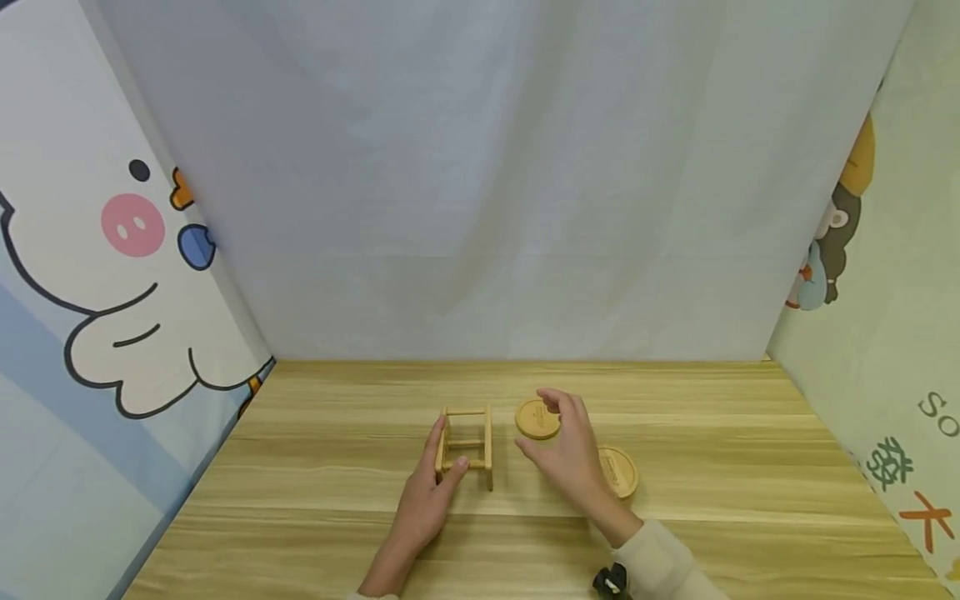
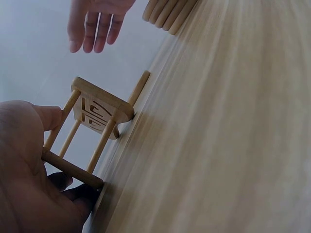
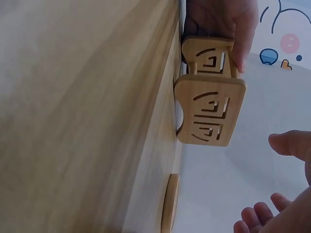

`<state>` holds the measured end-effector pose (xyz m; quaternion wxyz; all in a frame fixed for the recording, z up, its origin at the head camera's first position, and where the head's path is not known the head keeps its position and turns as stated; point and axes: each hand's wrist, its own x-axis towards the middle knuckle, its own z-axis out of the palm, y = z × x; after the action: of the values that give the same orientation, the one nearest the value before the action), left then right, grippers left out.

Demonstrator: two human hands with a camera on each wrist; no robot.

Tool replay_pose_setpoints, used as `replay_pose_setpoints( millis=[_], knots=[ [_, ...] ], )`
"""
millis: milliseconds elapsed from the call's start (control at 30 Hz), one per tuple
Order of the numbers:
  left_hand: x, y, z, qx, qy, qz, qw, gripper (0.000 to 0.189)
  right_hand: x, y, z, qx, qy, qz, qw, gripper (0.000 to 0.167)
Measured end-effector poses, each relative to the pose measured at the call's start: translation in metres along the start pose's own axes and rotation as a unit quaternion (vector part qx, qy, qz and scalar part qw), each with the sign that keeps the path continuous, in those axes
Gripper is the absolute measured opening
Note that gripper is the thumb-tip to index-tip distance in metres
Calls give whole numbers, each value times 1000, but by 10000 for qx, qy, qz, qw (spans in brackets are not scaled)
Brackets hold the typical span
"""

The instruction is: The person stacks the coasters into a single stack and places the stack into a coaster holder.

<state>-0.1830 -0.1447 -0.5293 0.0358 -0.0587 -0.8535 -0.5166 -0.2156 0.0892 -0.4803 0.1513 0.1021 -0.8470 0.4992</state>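
Observation:
A small wooden coaster rack (image 1: 488, 437) stands on the table, its side panels cut with slots and joined by thin rods. My left hand (image 1: 426, 508) grips it from the left, thumb over the near rod and fingers around the left panel. To the right of the rack, my right hand (image 1: 570, 458) hovers above the table with thumb and fingers apart, nothing between them. Just beyond those fingers lies a round wooden coaster (image 1: 535, 419), flat on the table. Partly behind the right wrist is a stack of coasters (image 2: 167, 14), several high.
A wood-grain table (image 1: 300, 483) spreads under everything. Behind it hangs a pale grey curtain (image 1: 480, 183). Printed cartoon panels stand at left (image 1: 97, 250) and right (image 1: 885, 333). A dark device (image 1: 611, 581) is at the right sleeve.

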Motion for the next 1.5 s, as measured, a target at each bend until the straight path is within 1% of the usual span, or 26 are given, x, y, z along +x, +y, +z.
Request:
replay_pose_setpoints(
  millis=[133,267,433,600,700,933,1067,1400,1500],
  knots=[
    [0,-1,0,-15,2,9,10000,73,8,5,1,-122,-1,-43,9999,70],
    [0,0,0,-52,-1,-25,10000,73,15,9,1,-93,-28,75,9999,71],
    [-1,2,-1,-80,-8,-59,10000,73,23,9,0,-134,-161,256,9995,72],
    [-1,3,-1,-127,-21,-53,9999,73,29,10,-4,-241,-244,246,9991,72],
    [-1,2,0,-126,-1,-41,9999,73,32,11,-7,-264,-321,291,9987,73],
    [-1,1,0,-84,27,-11,10000,73,43,14,-11,-563,-501,292,9967,74],
    [-1,1,0,-68,7,6,10000,73,48,15,-12,-519,-624,300,9963,74],
    [0,1,0,-113,23,4,9999,73,56,22,-10,-794,-1012,572,9900,80],
    [-1,2,0,-130,12,-2,9999,73,57,25,-8,-835,-1053,510,9896,81]
  ],
)
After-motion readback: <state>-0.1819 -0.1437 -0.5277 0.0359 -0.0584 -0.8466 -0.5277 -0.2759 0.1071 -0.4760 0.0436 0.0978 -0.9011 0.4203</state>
